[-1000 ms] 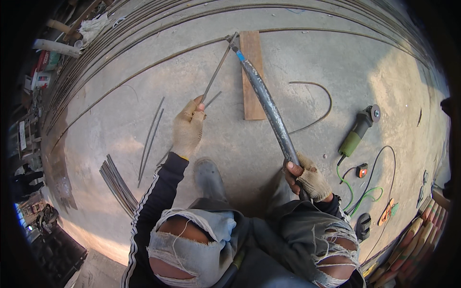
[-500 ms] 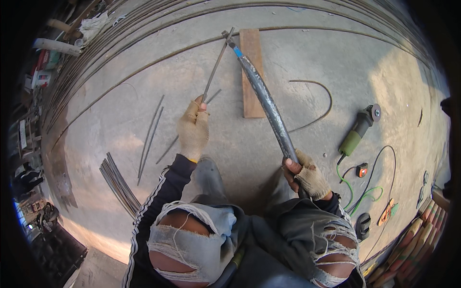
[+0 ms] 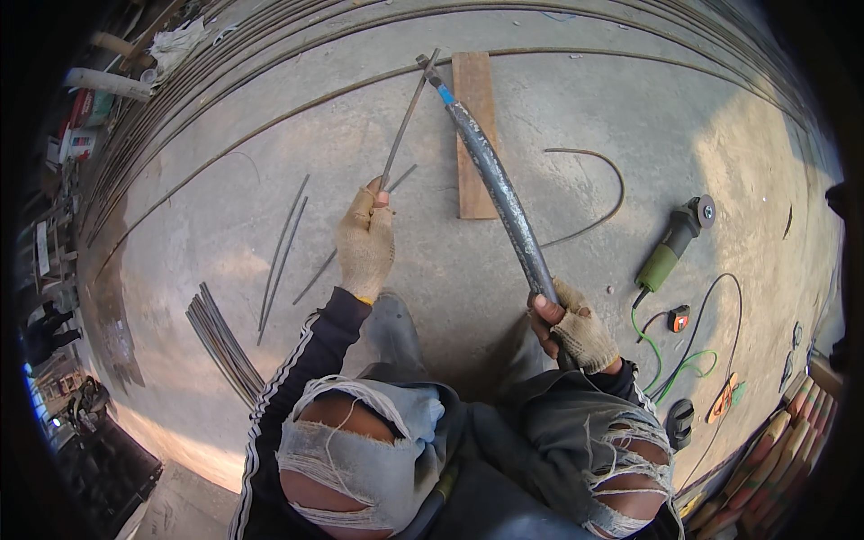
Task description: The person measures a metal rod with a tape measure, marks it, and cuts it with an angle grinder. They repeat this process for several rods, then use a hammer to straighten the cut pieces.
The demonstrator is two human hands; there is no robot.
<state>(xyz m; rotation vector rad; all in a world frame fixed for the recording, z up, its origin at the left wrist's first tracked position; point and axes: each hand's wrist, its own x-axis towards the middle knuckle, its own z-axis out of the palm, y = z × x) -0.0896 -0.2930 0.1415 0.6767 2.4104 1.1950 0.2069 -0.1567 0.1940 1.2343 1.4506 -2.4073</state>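
Note:
My left hand (image 3: 366, 236), in a fingerless knit glove, is closed round the lower end of a thin steel rod (image 3: 405, 126). The rod slants up and away to the head of a long-handled bar bender (image 3: 517, 216), where its far end meets the small jaw. My right hand (image 3: 576, 331), gloved alike, grips the near end of the bender's dark, worn pipe handle. Partly under the handle lies a wooden board (image 3: 475, 189) on the concrete. Another short rod (image 3: 315, 276) lies on the floor, partly hidden behind my left hand.
Two short rods (image 3: 288, 247) and a bundle of cut rods (image 3: 220, 342) lie at left. A curved rod (image 3: 621, 184), a green angle grinder (image 3: 670, 252) with its cord, and a tape measure (image 3: 678, 318) are at right. Long bars (image 3: 297, 110) arc across the far floor.

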